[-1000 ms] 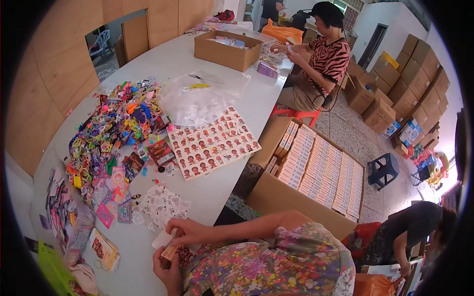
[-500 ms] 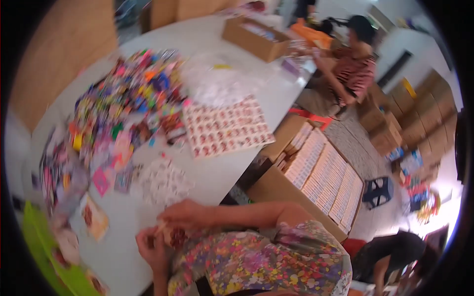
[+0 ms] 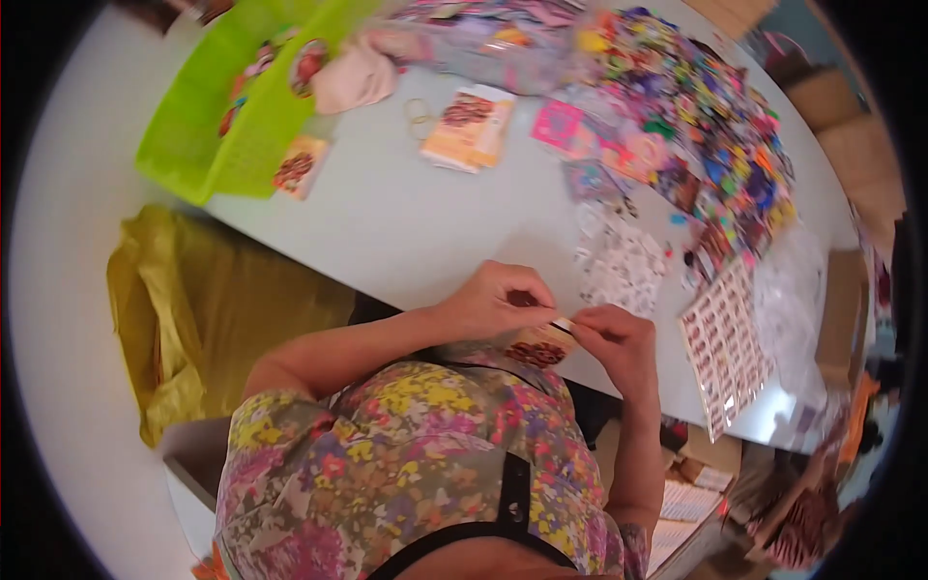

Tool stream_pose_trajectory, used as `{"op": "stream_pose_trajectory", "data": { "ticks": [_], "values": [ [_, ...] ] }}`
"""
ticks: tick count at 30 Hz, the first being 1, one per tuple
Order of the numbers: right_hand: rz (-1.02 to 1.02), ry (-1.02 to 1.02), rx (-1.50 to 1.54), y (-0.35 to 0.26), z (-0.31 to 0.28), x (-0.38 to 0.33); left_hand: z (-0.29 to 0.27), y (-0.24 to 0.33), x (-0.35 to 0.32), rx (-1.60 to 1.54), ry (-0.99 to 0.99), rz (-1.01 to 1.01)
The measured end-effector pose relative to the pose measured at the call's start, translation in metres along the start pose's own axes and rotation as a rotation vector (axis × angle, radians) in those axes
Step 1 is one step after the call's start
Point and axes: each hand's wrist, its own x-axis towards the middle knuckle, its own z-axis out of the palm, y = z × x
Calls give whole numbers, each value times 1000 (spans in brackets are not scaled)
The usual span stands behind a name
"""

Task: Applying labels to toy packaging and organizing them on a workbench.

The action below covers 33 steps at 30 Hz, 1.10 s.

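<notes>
Close to my body, at the table's near edge, both hands hold a small orange-and-cream printed packet (image 3: 541,346) with a dark red-brown picture. My left hand (image 3: 495,298) pinches its upper left edge. Fingers and thumb of my right hand (image 3: 623,338) grip its upper right corner. Just beyond the right hand lies a spread of small white pieces with dark marks (image 3: 619,269). Farther off, a stack of similar printed packets (image 3: 469,126) rests on the table (image 3: 358,222), with thin rubber bands (image 3: 418,118) beside it.
A bright green plastic basket (image 3: 208,155) stands at far left, with one packet (image 3: 302,166) beside it. Far right is a heap of colourful small items (image 3: 715,126). A sheet with rows of red-brown prints (image 3: 727,353) lies near clear plastic bags (image 3: 793,304). Yellow sacking (image 3: 261,319) is at left.
The view has swung round to the left, bringing the green basket and yellow sacking into sight. Both hands stay on the packet, whose picture now shows more plainly.
</notes>
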Motion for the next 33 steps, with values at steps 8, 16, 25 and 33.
{"op": "stream_pose_trajectory", "data": {
  "ticks": [8,16,25,33],
  "values": [
    [-309,253,-315,8,38,-25,0,1,-21,137,-138,85],
    [-245,311,-98,20,47,-13,-107,49,-37,169,669,208],
    [-431,274,-463,51,53,-2,-243,14,-81,1671,980,130],
    [-365,314,-308,55,54,-2,-235,21,-64,1485,1077,-430]
  ]
}}
